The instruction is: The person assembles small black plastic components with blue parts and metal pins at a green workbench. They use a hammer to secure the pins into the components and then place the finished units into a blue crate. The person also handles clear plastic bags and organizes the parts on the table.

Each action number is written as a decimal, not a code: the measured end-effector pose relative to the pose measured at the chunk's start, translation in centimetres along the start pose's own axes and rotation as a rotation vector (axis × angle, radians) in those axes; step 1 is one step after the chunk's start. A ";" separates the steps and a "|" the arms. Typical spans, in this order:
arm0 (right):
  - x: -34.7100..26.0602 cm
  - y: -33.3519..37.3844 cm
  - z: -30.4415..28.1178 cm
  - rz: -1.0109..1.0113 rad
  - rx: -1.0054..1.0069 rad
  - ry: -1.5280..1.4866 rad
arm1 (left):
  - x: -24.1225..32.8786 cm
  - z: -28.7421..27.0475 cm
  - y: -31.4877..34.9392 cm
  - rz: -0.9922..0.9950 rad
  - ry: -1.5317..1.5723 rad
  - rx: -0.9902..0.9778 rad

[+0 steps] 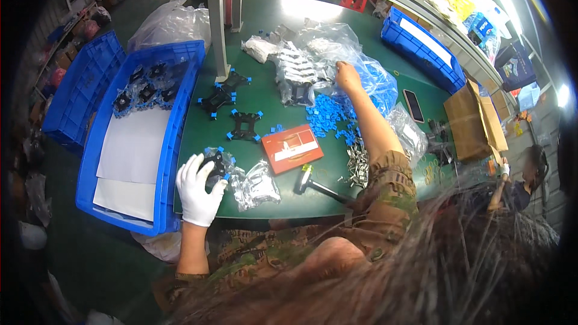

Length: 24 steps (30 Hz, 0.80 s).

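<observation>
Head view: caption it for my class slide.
Gloved left hand at a black part; bare right hand by clear plastic on a green table.

On the surface (205, 138), box (292, 149) lies near the middle, hammer (320, 188) before it, frames (238, 125) behind-left, clip pile (325, 117) behind-right, phone (413, 106) farther right; tray (174, 144), containing sheets (133, 150), stands left.

A blue package (483, 26) at the upper right bears white lettering, while the marks on the red box (292, 148) and the dark blue box (516, 67) are too small to read.
</observation>
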State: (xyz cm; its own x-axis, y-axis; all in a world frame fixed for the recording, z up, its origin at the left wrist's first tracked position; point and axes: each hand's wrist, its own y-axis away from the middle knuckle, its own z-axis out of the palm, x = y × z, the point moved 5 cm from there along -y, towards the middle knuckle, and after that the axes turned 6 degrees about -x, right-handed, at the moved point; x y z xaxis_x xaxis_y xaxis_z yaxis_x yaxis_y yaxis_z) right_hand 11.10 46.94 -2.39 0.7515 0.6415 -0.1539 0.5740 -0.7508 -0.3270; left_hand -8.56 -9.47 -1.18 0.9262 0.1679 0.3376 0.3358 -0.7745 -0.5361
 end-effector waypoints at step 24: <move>-11.4 13.5 -6.5 0.125 -0.475 -1.674 | -2.1 -2.1 -5.3 -0.056 0.364 0.206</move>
State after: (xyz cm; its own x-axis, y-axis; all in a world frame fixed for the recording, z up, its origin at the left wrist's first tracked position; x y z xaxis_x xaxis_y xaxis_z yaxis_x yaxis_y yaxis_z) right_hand 12.42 28.45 0.96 -0.1484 -0.1929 -0.9699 0.8114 -0.5845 -0.0079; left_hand -12.66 -6.97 2.60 0.7968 -0.0484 0.6023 0.4456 -0.6261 -0.6399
